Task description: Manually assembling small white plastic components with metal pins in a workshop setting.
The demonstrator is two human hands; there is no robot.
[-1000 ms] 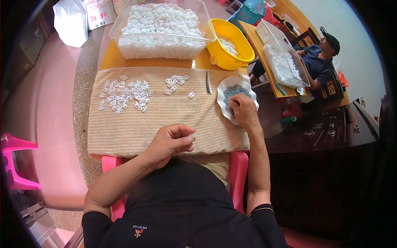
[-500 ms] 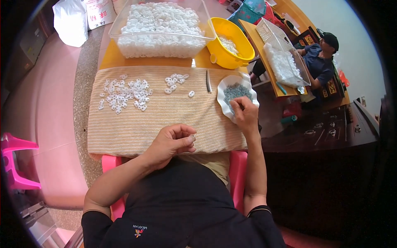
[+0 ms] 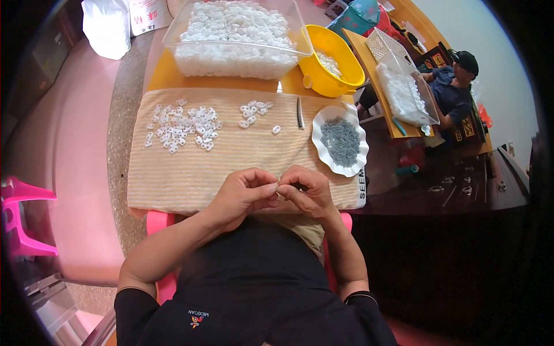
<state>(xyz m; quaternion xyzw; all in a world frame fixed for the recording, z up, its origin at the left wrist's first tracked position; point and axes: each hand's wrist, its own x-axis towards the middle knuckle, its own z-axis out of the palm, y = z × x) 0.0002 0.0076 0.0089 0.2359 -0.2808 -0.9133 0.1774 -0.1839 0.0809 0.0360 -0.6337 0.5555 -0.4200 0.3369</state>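
Observation:
My left hand (image 3: pixel 242 195) and my right hand (image 3: pixel 310 193) meet fingertip to fingertip over the near edge of a striped cloth (image 3: pixel 173 187). Both are pinched closed; whatever lies between the fingertips is too small and hidden to name. To the right stands a white wavy-rimmed dish (image 3: pixel 363 151) full of small grey slender pieces (image 3: pixel 340 142). Beyond my left hand spreads a pile of small white oval pieces with two holes (image 3: pixel 182 127). A smaller cluster of white pieces (image 3: pixel 254 109) and a single white piece (image 3: pixel 276 130) lie farther right, near a thin dark stick-like tool (image 3: pixel 300 113).
Behind the cloth stand a big clear tub (image 3: pixel 239 66) heaped with white pieces and a yellow basin (image 3: pixel 353 78). At far right a person (image 3: pixel 450 86) sits by another table with a clear bin (image 3: pixel 412 106). A pink stool (image 3: pixel 26 219) is at left.
My right hand has left the dish of grey pieces and come down and left to meet my left hand. My left hand stays pinched in nearly the same place.

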